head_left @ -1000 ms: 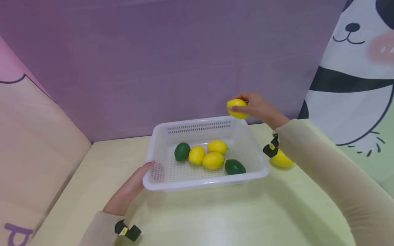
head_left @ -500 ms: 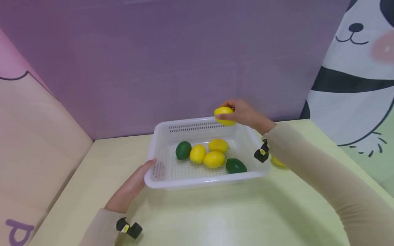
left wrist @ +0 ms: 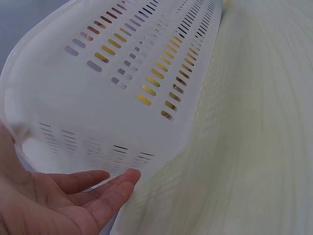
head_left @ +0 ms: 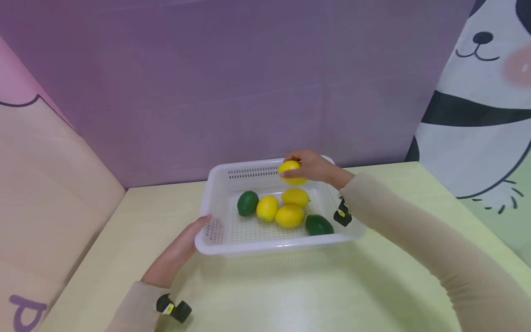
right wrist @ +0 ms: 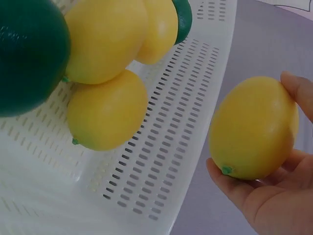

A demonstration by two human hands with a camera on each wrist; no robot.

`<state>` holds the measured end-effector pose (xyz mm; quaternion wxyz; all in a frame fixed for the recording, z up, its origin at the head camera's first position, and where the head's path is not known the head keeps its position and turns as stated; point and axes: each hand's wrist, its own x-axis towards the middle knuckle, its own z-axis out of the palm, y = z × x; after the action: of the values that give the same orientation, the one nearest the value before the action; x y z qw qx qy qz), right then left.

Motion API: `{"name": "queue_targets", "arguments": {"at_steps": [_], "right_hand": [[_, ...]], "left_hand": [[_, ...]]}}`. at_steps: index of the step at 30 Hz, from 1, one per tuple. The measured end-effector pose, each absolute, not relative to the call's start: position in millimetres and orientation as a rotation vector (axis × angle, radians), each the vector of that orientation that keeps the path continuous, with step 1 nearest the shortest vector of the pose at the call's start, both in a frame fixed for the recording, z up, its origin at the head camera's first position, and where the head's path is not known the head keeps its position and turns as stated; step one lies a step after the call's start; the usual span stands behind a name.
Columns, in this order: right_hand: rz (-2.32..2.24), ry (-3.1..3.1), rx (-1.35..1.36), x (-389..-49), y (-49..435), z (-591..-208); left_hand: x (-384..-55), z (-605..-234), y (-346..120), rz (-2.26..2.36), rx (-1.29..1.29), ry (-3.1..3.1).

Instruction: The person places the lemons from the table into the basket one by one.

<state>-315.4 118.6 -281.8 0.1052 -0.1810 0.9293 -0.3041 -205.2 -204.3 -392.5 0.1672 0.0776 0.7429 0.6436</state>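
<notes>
My right hand pinches a yellow lemon between thumb and fingers, above the far side of a white plastic basket. In the right wrist view, that lemon shows its green stem tip. Inside the basket lie three more lemons close together. A dark green avocado-shaped fruit is left of them, and a similar green fruit is at the near right. My left hand holds the basket's left end, thumb over the rim and fingers against the outside low down.
The pale wooden table carries the basket. Behind it rises a purple backdrop. A panda-printed panel stands on the right and a peach-coloured panel on the left. My right sleeve covers part of the table's right side.
My right hand has carried its lemon left and down, from beyond the basket's far right corner to over its far side. My sleeve now covers the lemon on the table. The left hand stays put.
</notes>
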Motion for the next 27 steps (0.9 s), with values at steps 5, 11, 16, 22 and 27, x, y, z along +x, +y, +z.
{"name": "queue_targets", "arguments": {"at_steps": [5, 11, 16, 22, 27], "right_hand": [[-0.888, 2.69, -0.612, -311.7, 111.8, -286.3], [-0.754, 2.651, -0.683, -304.6, 103.5, -293.1], [-0.691, 2.614, -0.752, -298.6, 97.1, -296.0], [-0.644, 2.562, -0.892, -294.8, 87.6, -296.0], [-0.578, 2.531, -0.963, -292.3, 78.7, -297.1]], "left_hand": [[-205.9, -392.5, -204.5, 1.828, 0.227, 2.119], [-205.0, -392.6, -204.0, 1.828, 0.209, 2.111], [-203.7, -392.9, -204.4, 1.83, 0.209, 2.1], [-202.6, -394.8, -205.8, 1.832, 0.224, 2.098], [-203.3, -396.4, -206.1, 1.832, 0.228, 2.109]]}}
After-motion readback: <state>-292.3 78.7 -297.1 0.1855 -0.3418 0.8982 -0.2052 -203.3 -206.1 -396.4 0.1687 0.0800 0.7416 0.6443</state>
